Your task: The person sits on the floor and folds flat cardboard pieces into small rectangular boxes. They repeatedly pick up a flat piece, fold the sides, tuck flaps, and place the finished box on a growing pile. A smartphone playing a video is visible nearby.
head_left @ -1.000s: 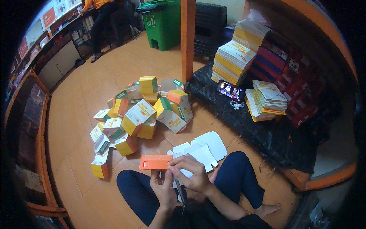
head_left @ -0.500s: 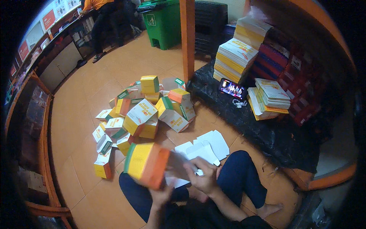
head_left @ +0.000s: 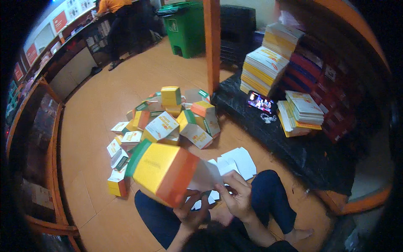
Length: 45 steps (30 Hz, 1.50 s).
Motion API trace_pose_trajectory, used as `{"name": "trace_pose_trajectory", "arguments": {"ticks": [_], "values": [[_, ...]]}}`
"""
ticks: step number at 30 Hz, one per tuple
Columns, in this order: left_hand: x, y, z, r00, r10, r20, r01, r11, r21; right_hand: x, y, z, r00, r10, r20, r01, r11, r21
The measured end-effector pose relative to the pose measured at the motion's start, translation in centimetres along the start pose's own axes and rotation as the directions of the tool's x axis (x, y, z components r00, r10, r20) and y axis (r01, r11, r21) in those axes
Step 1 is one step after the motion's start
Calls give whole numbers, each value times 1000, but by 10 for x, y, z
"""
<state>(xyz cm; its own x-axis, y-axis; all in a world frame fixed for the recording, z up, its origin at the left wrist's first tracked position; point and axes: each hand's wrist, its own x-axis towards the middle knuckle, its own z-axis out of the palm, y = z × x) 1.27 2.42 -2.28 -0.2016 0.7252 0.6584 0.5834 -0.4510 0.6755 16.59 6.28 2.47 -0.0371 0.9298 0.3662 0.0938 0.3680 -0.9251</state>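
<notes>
A yellow, orange and green cardboard box (head_left: pixel 157 170) is held up above my lap, tilted, with its white flap side toward my right. My left hand (head_left: pixel 191 208) grips it from below at the orange end, its fingers partly hidden by the box. At the white end my right hand (head_left: pixel 237 195) pinches the flap's edge between thumb and fingers. Flat white carton blanks (head_left: pixel 238 161) lie on the floor just beyond my right hand. Farther off spreads a heap of folded boxes (head_left: pixel 161 126) in the same colours.
On the black-covered platform (head_left: pixel 289 155) at the right stand a tall stack of flat cartons (head_left: pixel 264 67), a shorter stack (head_left: pixel 303 107) and a lit phone (head_left: pixel 260 101). An orange post (head_left: pixel 212 46) rises near a green bin (head_left: pixel 184 31). A person in orange (head_left: pixel 115 6) stands far left.
The box has risen closer to view and turned slightly. My right hand has shifted right along the white flap. The whole scene has moved a little rightward in view.
</notes>
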Motion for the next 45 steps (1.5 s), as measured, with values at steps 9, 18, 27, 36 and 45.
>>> {"name": "trace_pose_trajectory", "arguments": {"ticks": [9,18,27,36,45], "values": [[0,7,-7,647,-724,241,752,552,-360,6,-7,-4,920,-266,287,299,951,-78],[6,12,-16,594,-711,377,800,469,-375,4,23,13,870,-413,270,475,850,-230],[-7,-3,-7,630,-743,227,632,321,-706,-2,37,15,791,-422,442,564,783,-261],[5,0,-16,582,-709,398,561,-5,-828,11,40,14,887,-364,285,427,882,-201],[12,-17,-19,740,-377,557,384,-443,-810,-1,46,12,923,-383,35,367,849,-380]]}}
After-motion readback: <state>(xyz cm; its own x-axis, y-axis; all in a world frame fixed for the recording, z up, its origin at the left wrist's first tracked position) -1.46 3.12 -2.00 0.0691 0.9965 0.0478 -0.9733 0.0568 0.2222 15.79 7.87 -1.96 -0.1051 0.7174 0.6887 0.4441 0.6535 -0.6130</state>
